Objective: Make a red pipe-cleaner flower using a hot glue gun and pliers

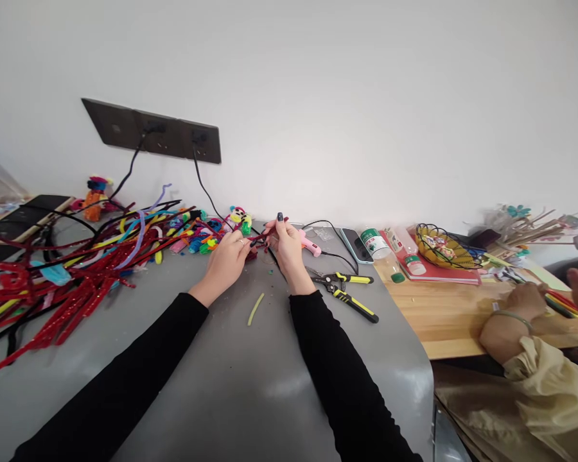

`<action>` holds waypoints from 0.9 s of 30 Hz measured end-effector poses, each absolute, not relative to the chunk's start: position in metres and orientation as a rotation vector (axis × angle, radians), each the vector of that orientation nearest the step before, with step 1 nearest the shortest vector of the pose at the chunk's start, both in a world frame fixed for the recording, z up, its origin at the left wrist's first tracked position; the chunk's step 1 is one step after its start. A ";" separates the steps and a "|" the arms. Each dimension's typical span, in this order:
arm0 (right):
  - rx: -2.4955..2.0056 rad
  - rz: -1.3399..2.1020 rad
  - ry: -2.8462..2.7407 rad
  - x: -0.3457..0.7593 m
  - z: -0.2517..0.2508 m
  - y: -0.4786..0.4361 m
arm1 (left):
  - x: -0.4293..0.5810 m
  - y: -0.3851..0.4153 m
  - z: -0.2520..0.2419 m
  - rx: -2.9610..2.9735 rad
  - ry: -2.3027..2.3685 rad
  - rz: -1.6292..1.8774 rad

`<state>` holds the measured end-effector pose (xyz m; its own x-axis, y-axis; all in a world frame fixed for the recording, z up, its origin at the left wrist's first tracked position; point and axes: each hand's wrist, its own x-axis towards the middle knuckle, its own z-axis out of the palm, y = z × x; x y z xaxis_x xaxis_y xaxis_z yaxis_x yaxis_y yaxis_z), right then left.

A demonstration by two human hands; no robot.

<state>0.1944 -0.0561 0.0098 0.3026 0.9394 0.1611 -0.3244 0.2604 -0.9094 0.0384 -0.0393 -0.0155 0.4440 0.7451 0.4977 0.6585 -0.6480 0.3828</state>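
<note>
A short dark red pipe cleaner (261,239) sits just above the centre of the frame, held over the grey table (250,385) with its long axis running nearly level from left to right, rising a little toward the right. The left hand (227,258) pinches its left end between thumb and fingertips, and the right hand (288,249) pinches the right end, its index finger lifted clear; both hands are equally close, meeting end to end with only the short strand between them. Just right of the right hand lies a pink glue gun (309,244), and below that the yellow-handled pliers (347,292). A green scrap (255,308) lies between the wrists. The heap of coloured pipe cleaners (77,269) spreads across the left, and a co-worker's hand (515,314) rests at the right edge
</note>
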 end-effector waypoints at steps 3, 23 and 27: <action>-0.913 0.995 -0.835 0.195 0.011 -0.056 | 0.038 -0.040 -0.017 2.558 1.268 0.989; -0.933 0.969 -0.783 0.201 0.011 -0.056 | 0.034 -0.048 -0.004 2.454 1.080 0.937; -0.921 0.968 -0.889 0.204 0.013 -0.059 | 0.034 -0.044 -0.004 2.245 0.998 0.928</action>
